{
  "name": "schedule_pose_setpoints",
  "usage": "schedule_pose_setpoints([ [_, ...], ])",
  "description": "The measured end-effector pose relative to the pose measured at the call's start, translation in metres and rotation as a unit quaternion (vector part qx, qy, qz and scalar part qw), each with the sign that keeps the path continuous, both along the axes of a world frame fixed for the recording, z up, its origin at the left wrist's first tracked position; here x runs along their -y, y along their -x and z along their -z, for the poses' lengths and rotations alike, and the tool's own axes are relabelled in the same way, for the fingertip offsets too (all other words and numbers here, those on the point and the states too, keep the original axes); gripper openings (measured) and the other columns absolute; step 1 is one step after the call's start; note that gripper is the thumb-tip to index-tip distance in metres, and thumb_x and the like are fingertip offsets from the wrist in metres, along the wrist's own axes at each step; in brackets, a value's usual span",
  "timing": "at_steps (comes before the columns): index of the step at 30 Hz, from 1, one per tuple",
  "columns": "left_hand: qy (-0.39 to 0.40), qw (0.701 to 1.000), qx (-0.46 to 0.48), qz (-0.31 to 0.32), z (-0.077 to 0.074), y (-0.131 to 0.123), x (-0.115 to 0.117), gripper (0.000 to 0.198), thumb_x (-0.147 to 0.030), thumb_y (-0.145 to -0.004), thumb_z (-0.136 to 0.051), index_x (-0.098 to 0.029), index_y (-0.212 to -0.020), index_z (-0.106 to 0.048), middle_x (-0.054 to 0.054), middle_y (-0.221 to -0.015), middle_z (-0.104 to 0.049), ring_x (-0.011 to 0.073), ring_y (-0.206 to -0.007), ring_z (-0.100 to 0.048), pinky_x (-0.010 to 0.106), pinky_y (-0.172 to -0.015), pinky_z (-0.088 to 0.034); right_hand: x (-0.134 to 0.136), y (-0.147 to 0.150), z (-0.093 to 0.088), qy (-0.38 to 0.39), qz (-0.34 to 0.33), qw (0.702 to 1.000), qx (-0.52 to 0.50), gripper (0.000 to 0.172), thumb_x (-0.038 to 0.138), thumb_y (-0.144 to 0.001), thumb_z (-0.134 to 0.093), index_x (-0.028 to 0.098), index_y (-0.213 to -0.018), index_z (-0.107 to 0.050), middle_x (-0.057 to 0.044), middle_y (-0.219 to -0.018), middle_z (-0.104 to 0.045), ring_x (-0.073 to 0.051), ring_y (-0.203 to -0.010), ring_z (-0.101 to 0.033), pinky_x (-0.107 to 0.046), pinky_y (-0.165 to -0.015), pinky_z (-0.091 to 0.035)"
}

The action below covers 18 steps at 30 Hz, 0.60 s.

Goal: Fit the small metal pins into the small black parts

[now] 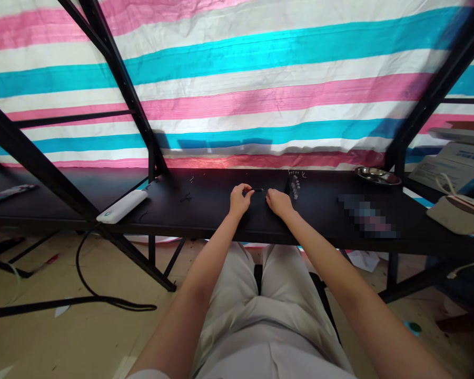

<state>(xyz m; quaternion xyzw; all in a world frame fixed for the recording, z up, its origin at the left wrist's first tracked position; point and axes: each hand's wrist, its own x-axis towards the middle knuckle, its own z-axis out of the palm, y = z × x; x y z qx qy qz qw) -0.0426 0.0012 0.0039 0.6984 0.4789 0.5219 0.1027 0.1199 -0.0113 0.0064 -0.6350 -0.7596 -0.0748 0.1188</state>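
Over the black table (205, 213), my left hand (240, 199) pinches a small thin dark piece (257, 189) between thumb and fingertips. The piece points right, toward my right hand (278, 201), whose fingers are curled together close to its lighter tip. Whatever my right fingers hold is too small to name. Just beyond my right hand stands a dark block with a row of small clear pieces (295, 187) along it. A few thin dark bits (186, 198) lie to the left of my left hand.
A white power strip (122, 206) with a black cable lies at the left. At the right are a round metal dish (378, 176), a blurred-out item (367, 216), a beige box-like object (454, 214) and cartons (450, 166). Black metal frame posts rise on both sides before a striped sheet.
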Motion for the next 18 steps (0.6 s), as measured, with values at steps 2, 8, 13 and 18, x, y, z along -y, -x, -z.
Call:
schedule_pose_setpoints([
  [2,0.000,1.000,-0.005,-0.004,-0.0006,-0.0002,0.0004,0.004,-0.018,-0.076,-0.061,-0.018,-0.080,-0.060,0.003,-0.081,-0.064,0.0156,-0.080,-0.058,0.029,-0.073,-0.047,0.0002,0.0003,0.0007,-0.004,-0.005,1.000,0.009,0.021,0.025,-0.092,-0.035,0.016,-0.100,-0.052,-0.011,-0.104,-0.062,-0.021,-0.090,-0.061,-0.026,-0.069,-0.041],
  [8,-0.009,1.000,-0.010,0.011,0.0003,-0.0003,0.0002,0.008,-0.020,-0.079,-0.059,-0.019,-0.087,-0.061,0.003,-0.084,-0.066,0.0148,-0.081,-0.059,0.028,-0.073,-0.048,0.0028,0.0013,0.0003,-0.006,-0.004,1.000,0.025,0.021,0.025,-0.093,-0.034,0.016,-0.101,-0.051,-0.012,-0.105,-0.061,-0.020,-0.092,-0.060,-0.025,-0.070,-0.041],
  [13,-0.024,0.999,-0.030,0.030,0.0005,-0.0015,0.0022,0.022,-0.020,-0.082,-0.055,-0.020,-0.103,-0.062,0.003,-0.086,-0.067,0.0132,-0.080,-0.059,0.027,-0.076,-0.047,0.0043,0.0010,0.0001,-0.005,0.001,1.000,0.020,0.021,0.025,-0.092,-0.034,0.016,-0.102,-0.052,-0.013,-0.105,-0.061,-0.020,-0.092,-0.060,-0.025,-0.070,-0.040],
  [18,-0.024,0.997,-0.056,0.046,0.0019,-0.0025,0.0036,0.035,-0.019,-0.083,-0.054,-0.022,-0.117,-0.059,0.001,-0.087,-0.068,0.0129,-0.080,-0.058,0.027,-0.077,-0.047,0.0039,-0.0007,0.0017,-0.008,0.008,1.000,0.008,0.022,0.026,-0.092,-0.036,0.017,-0.102,-0.052,-0.012,-0.104,-0.062,-0.020,-0.089,-0.060,-0.025,-0.069,-0.040],
])
